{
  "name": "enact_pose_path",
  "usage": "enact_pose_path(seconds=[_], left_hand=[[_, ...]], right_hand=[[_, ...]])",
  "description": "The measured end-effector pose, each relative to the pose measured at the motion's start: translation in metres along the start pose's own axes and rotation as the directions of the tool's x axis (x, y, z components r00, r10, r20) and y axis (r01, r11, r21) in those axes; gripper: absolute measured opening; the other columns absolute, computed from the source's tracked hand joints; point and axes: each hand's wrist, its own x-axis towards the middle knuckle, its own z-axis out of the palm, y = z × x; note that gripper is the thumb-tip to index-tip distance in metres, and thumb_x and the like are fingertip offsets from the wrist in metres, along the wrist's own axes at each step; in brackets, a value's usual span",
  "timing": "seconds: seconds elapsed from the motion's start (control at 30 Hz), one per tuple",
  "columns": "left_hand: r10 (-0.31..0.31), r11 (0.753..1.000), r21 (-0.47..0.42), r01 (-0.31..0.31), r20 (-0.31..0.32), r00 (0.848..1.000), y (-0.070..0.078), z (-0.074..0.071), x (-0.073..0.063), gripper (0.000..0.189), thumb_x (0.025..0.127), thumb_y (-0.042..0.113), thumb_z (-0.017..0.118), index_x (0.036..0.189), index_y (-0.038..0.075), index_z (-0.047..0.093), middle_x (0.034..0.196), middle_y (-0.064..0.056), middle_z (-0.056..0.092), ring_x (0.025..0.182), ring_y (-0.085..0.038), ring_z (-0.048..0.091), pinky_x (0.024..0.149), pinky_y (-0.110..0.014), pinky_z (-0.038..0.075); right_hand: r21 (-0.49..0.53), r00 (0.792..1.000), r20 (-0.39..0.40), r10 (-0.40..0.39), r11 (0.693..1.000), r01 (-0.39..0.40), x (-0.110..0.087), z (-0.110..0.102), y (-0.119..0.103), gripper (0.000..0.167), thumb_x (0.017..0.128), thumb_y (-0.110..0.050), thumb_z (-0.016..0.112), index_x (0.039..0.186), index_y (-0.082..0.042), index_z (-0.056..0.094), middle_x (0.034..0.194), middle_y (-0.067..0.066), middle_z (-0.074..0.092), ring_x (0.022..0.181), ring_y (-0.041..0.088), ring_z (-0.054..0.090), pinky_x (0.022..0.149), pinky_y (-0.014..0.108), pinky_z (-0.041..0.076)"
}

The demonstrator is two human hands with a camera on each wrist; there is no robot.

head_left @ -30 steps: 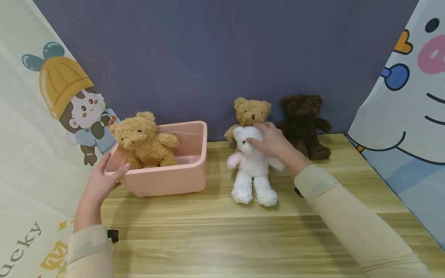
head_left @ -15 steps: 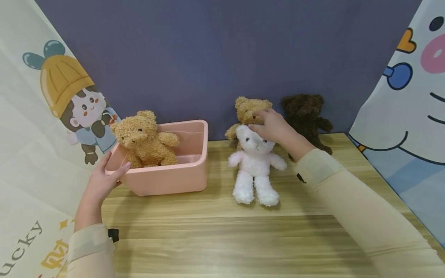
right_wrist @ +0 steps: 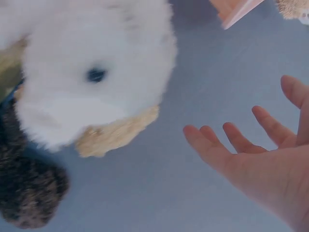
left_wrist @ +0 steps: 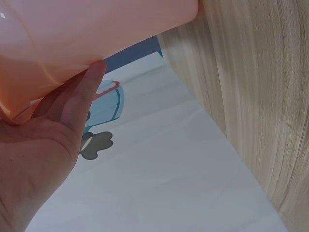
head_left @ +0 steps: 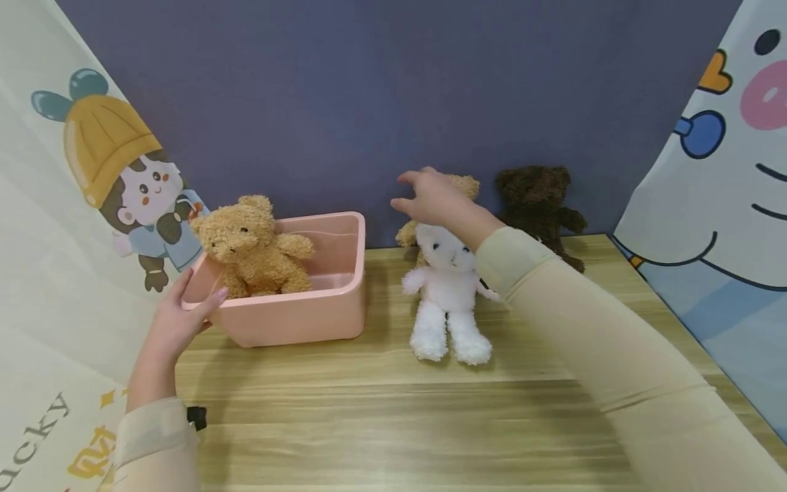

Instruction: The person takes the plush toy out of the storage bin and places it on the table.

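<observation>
My left hand (head_left: 178,318) pinches the bin (head_left: 292,321) at nine o'clock, presumably steadying it; my right hand (head_left: 438,199) hangs spread at two.

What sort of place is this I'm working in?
Probably a makeshift tabletop booth, perhaps set up indoors for recording: a wood-grain table backed by a plain dark backdrop, with cartoon-printed sheets closing off both sides.

The right hand (right_wrist: 263,162), fingers spread, hangs just apart from a white plush head (right_wrist: 116,48) with one dark eye (right_wrist: 96,75); tan plush (right_wrist: 118,136) shows behind it, dark brown plush (right_wrist: 35,193) fills the lower left, and a pink bin (right_wrist: 235,10) juts in at the top
</observation>
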Motion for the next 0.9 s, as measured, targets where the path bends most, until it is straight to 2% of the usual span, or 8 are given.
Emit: enact_pose_path(seconds=[0.1, 0.3, 0.47, 0.57, 0.63, 0.7, 0.8, 0.9], left_hand=[[0.004, 1.000, 0.010, -0.004, 0.003, 1.000, 0.000, 0.000, 0.002, 0.104, 0.104, 0.056, 0.061, 0.171, 0.023, -0.012, 0.177, -0.028, -0.009, 0.155, -0.059, 0.025, 0.075, -0.017, 0.062], [0.009, 1.000, -0.002, -0.009, 0.005, 1.000, 0.000, -0.001, 0.002, 0.104, 0.104, 0.054, 0.061, 0.171, 0.022, -0.012, 0.177, -0.027, -0.010, 0.156, -0.058, 0.021, 0.072, -0.012, 0.058], [0.000, 1.000, -0.006, 0.000, -0.001, 1.000, -0.001, -0.003, -0.002, 0.105, 0.104, 0.054, 0.062, 0.171, 0.020, -0.012, 0.177, -0.026, -0.011, 0.158, -0.058, 0.015, 0.069, -0.011, 0.058], [-0.008, 1.000, -0.001, 0.008, -0.004, 1.000, -0.001, -0.004, -0.002, 0.105, 0.104, 0.053, 0.061, 0.171, 0.020, -0.013, 0.177, -0.026, -0.012, 0.158, -0.059, 0.013, 0.067, -0.010, 0.057], [-0.012, 1.000, 0.001, 0.012, 0.000, 1.000, -0.002, -0.004, -0.002, 0.105, 0.105, 0.053, 0.061, 0.171, 0.021, -0.014, 0.176, -0.026, -0.012, 0.158, -0.059, 0.012, 0.067, -0.009, 0.056], [-0.016, 1.000, -0.003, 0.016, 0.004, 1.000, -0.002, -0.004, -0.001, 0.104, 0.105, 0.053, 0.060, 0.170, 0.021, -0.014, 0.176, -0.027, -0.012, 0.158, -0.059, 0.014, 0.067, -0.009, 0.056], [-0.020, 1.000, -0.009, 0.020, 0.009, 1.000, -0.003, -0.003, -0.001, 0.104, 0.105, 0.053, 0.060, 0.170, 0.021, -0.015, 0.176, -0.027, -0.012, 0.157, -0.059, 0.015, 0.067, -0.009, 0.057], [-0.012, 1.000, -0.008, 0.012, 0.007, 1.000, -0.003, -0.003, -0.001, 0.104, 0.105, 0.052, 0.060, 0.170, 0.021, -0.014, 0.176, -0.027, -0.012, 0.157, -0.059, 0.016, 0.067, -0.010, 0.058]], right_hand=[[-0.013, 0.999, 0.010, -0.038, 0.999, 0.038, 0.006, 0.003, -0.020, 0.068, 0.109, -0.048, 0.057, 0.167, -0.020, 0.036, 0.175, 0.014, 0.028, 0.163, 0.034, 0.028, 0.130, 0.055, 0.035], [-0.029, 0.994, 0.058, -0.089, 0.995, 0.091, 0.017, 0.019, -0.063, 0.068, 0.108, -0.050, 0.057, 0.168, -0.024, 0.036, 0.174, 0.012, 0.032, 0.163, 0.035, 0.025, 0.134, 0.055, 0.025], [-0.049, 0.987, 0.127, -0.098, 0.993, 0.105, 0.022, 0.039, -0.099, 0.069, 0.108, -0.052, 0.056, 0.169, -0.029, 0.032, 0.175, 0.009, 0.027, 0.163, 0.038, 0.023, 0.133, 0.054, 0.030], [-0.029, 0.983, 0.162, -0.081, 0.996, 0.087, 0.025, 0.048, -0.120, 0.076, 0.105, -0.064, 0.054, 0.170, -0.033, 0.029, 0.179, 0.003, 0.020, 0.167, 0.033, 0.013, 0.136, 0.051, 0.022], [-0.028, 0.981, 0.182, -0.062, 0.997, 0.069, 0.026, 0.053, -0.133, 0.076, 0.104, -0.065, 0.053, 0.170, -0.037, 0.026, 0.181, -0.002, 0.014, 0.169, 0.028, 0.007, 0.138, 0.048, 0.017], [-0.043, 0.979, 0.197, -0.061, 0.997, 0.071, 0.027, 0.058, -0.143, 0.075, 0.105, -0.064, 0.052, 0.170, -0.039, 0.023, 0.181, -0.007, 0.011, 0.169, 0.024, 0.003, 0.139, 0.046, 0.013], [-0.106, 0.976, 0.197, -0.089, 0.988, 0.112, 0.027, 0.065, -0.155, 0.068, 0.110, -0.053, 0.051, 0.170, -0.041, 0.021, 0.180, -0.011, 0.014, 0.169, 0.020, 0.006, 0.139, 0.043, 0.013], [-0.158, 0.977, 0.183, -0.109, 0.978, 0.139, 0.026, 0.071, -0.166, 0.067, 0.110, -0.055, 0.049, 0.169, -0.045, 0.019, 0.180, -0.014, 0.010, 0.168, 0.018, 0.006, 0.139, 0.041, 0.014]])
